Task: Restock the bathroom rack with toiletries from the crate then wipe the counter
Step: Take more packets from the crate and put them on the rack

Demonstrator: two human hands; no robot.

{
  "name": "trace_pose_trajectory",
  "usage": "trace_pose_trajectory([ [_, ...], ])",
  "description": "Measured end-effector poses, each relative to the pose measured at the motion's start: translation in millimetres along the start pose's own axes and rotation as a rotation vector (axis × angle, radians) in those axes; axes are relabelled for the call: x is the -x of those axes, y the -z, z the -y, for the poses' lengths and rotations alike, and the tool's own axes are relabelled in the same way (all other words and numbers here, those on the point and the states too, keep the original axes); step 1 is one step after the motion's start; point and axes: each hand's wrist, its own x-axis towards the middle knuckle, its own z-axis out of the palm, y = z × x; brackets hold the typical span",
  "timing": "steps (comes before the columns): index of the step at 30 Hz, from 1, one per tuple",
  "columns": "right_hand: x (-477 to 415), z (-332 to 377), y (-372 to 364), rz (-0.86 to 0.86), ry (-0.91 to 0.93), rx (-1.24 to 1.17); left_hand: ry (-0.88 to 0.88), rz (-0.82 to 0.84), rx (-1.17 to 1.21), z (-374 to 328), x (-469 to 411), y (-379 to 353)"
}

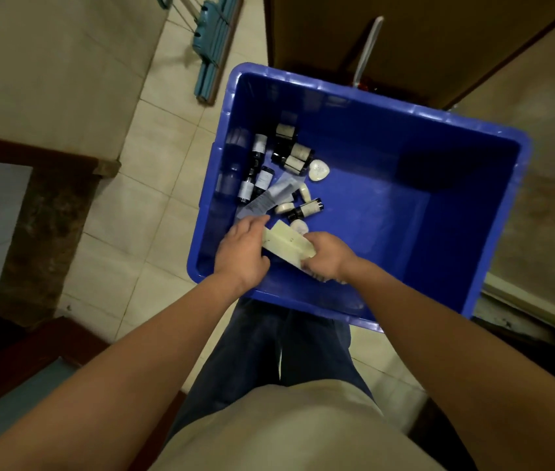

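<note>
Far left: dark wood frame over a mottled stone edge. Next: pale tiled floor, teal flat mop near top of view. Then blue plastic crate on the floor, just ahead of legs in dark trousers. Toiletries bunched in crate's left part: dark labelled bottles along left wall, more dark bottles just right of those, white heart-shaped soap beside them, grey sachet lower down, small cream bottles, one more dark bottle on its side. Near corner: left hand curled round left end of cream box, thumb below it. Right hand clamped on right end of same box, fingers tucked under. Box tilted, low inside crate; one box or two stacked, cannot tell. Behind crate: brown cabinet, white handle against it. Far right: mottled stone wall.
</note>
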Motion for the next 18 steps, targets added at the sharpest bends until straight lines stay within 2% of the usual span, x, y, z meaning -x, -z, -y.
trace_pose_trajectory([
  [7, 55, -3, 45, -0.181, -0.075, -0.308, 0.013, -0.053, 0.300, -53, 6, 11],
  [12, 92, 1, 69, -0.246, -0.081, -0.599, 0.047, -0.057, 0.681, -97, 2, 33],
  [18, 130, 11, 94, -0.261, 0.005, -0.804, 0.038, -0.071, 0.761, -150, 18, 55],
])
